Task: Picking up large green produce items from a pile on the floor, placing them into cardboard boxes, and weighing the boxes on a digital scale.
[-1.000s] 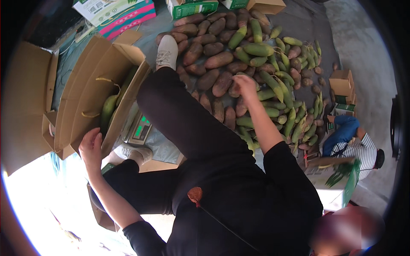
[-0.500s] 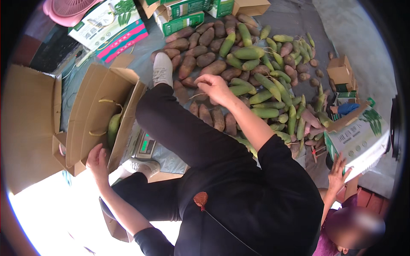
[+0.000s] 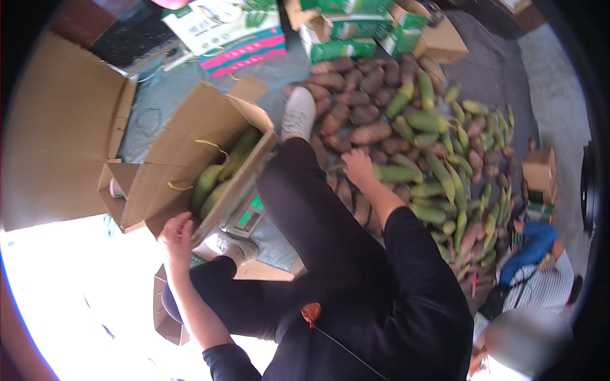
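A tall cardboard box [image 3: 184, 136] stands open at my left, with several long green radishes [image 3: 206, 184] inside and yellow cord handles on its side. Beside the box's near edge is my left hand [image 3: 176, 238], loosely bent and apparently holding nothing. My right hand [image 3: 359, 166] reaches down to the heap just past my knee. Its fingers are curled, and what lies under them is hidden. Around it lie dark reddish-brown roots [image 3: 372, 133] and green radishes [image 3: 427, 120]. A scale with a lit green display [image 3: 248, 219] sits against the box.
Another large carton [image 3: 57, 127] stands at the far left. Printed green-and-white boxes [image 3: 356, 28] and a pink-striped carton [image 3: 244, 57] stand at the back. My shoe [image 3: 298, 113] is beside the heap. Other people [image 3: 540, 286] are at the right, near a small brown box [image 3: 539, 171].
The view has turned left, shifting the scene rightward. My right hand has lowered to the heap. More radishes show inside the box. The white carton held by a person at right has left view.
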`<state>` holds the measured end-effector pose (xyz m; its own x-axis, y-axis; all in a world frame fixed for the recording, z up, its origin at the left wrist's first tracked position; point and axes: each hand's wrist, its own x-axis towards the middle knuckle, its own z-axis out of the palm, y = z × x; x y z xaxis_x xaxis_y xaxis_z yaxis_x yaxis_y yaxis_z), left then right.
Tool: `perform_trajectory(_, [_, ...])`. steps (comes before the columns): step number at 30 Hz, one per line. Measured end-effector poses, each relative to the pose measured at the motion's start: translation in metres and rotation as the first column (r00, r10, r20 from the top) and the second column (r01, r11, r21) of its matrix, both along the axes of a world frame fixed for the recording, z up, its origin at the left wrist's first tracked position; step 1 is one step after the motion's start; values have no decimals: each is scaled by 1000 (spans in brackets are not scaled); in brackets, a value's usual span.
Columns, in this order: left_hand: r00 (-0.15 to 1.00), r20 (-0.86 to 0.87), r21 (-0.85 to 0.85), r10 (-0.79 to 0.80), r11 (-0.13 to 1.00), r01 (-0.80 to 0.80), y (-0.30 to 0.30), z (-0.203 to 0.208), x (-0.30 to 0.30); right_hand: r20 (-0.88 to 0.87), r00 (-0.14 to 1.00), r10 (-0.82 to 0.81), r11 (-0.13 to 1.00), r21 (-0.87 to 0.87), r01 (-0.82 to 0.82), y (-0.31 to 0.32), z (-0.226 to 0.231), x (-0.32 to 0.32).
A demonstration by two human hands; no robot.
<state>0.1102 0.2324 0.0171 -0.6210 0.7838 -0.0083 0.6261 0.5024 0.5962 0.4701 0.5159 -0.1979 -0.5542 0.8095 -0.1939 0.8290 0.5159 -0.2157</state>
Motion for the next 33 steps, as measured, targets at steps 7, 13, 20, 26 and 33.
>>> perform_trajectory(7, [1000,-1,-54,-12,998,12,18,14,18,198,952,233,965,70,-251,-5,-52,-13])
perform_trajectory(13, [999,-9,-59,-41,997,40,20,19,19,-235,961,-144,985,-126,117,3,-46,11])
perform_trajectory(20, [996,-29,-95,-86,992,83,20,18,16,-598,99,-795,599,-751,279,27,14,84])
perform_trajectory(26, [996,4,-95,-89,992,89,16,21,17,-676,9,-737,627,-679,381,29,125,100])
perform_trajectory(33, [992,-32,-75,-125,990,122,15,13,16,-809,-81,-582,812,-572,-112,12,279,16])
